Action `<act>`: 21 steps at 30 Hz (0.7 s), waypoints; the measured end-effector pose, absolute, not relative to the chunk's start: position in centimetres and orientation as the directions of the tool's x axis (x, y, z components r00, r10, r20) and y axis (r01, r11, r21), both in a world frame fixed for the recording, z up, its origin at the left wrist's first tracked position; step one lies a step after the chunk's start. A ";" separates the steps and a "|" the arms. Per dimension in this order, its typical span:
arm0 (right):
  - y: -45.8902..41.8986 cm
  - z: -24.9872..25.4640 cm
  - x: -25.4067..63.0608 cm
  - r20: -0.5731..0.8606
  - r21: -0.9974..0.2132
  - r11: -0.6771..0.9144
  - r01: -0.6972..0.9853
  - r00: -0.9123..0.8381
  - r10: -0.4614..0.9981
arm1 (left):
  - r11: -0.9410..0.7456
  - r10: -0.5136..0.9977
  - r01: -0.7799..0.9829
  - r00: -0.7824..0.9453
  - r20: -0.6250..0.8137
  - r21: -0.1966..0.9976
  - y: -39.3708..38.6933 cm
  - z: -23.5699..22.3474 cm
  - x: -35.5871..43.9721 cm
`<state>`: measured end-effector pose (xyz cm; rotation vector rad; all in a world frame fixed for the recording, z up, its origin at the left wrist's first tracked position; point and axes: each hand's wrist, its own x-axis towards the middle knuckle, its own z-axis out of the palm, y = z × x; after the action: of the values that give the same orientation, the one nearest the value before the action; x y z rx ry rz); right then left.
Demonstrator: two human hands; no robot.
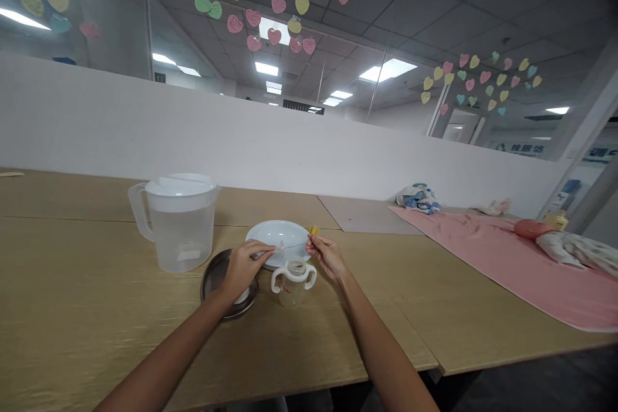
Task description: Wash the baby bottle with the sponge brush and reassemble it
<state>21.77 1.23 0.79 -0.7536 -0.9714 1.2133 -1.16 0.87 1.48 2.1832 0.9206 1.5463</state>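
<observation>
Over the white bowl (pixel 275 226), my left hand (pixel 245 265) pinches a small clear piece that looks like a bottle teat (pixel 281 247). My right hand (pixel 326 257) is closed on a thin stick (pixel 297 246) that points left toward the teat. Something small and yellow (pixel 313 230) shows just above the right fingertips; whether it joins the stick I cannot tell. Between my wrists stands a clear baby bottle (pixel 291 293) with two white handles and an uncovered neck. Beneath my left wrist lies a round metal tray (pixel 212 278) with a white piece in it, partly hidden.
A lidded clear pitcher (pixel 181 235) stands on the wooden table (pixel 96 309) at left. At right a pink cloth (pixel 512 264) bears a reddish round object (pixel 531 228) and patterned fabric (pixel 579 251). A crumpled blue-and-white cloth (pixel 418 198) lies by the white wall (pixel 299 154).
</observation>
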 end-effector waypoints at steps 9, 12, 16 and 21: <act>1.1 0.8 21.6 0.200 -0.907 0.189 -0.377 0.011 0.980 | -0.766 0.632 0.333 0.236 0.738 0.549 0.9 1.5 -1.2; 1.1 0.9 21.5 0.194 -0.909 0.181 -0.375 0.002 0.981 | -0.780 0.613 0.334 0.241 0.752 0.529 0.9 1.5 -1.2; 1.0 1.0 21.4 0.190 -0.914 0.173 -0.368 -0.011 0.982 | -0.791 0.598 0.342 0.259 0.758 0.507 0.9 1.5 -1.2; 1.0 1.0 21.4 0.205 -0.913 0.182 -0.364 -0.024 0.978 | -0.810 0.569 0.363 0.301 0.765 0.460 0.8 1.4 -1.3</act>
<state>21.44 0.97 0.98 -0.7659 -1.0658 1.2588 -1.25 0.84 1.41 2.3654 0.8613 1.5212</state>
